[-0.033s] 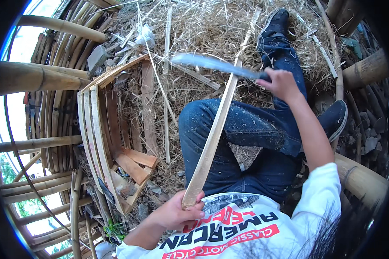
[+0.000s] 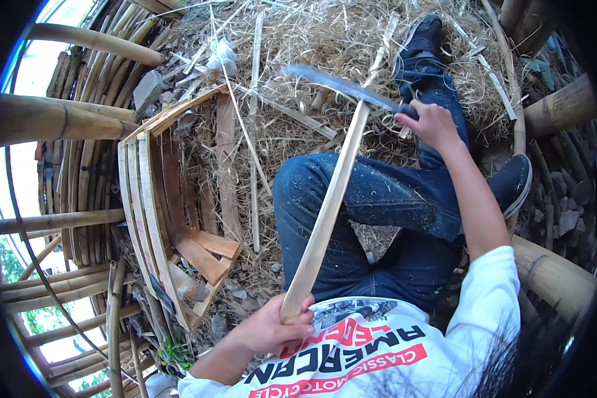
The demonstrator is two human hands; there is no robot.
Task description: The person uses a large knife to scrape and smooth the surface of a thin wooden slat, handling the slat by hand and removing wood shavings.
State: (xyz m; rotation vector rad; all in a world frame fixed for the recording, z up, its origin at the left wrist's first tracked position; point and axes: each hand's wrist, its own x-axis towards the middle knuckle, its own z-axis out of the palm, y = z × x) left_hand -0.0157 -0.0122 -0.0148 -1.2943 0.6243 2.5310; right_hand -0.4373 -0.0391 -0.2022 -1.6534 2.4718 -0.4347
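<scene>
A long, pale bamboo strip (image 2: 325, 222) slants from my lap across my bent leg, its far part reaching the shavings near my shoe. My left hand (image 2: 275, 325) is closed round its near end, against my shirt. In my right hand (image 2: 434, 125) is the dark handle of a machete (image 2: 341, 85). Its slightly blurred blade points far left and crosses the strip beyond my knee. From this angle I cannot tell whether the edge touches the strip.
Curly shavings (image 2: 312, 40) cover the ground ahead. A slatted wooden crate (image 2: 146, 199) lies to my left, near bamboo poles (image 2: 66, 123) and a grey stone block (image 2: 148, 89). A thick bamboo pole (image 2: 554, 275) and rubble (image 2: 567, 199) are on the right.
The machete blade has turned a little, its tip moving farther away from me and slightly right. My left hand and the near end of the bamboo strip stay almost in place.
</scene>
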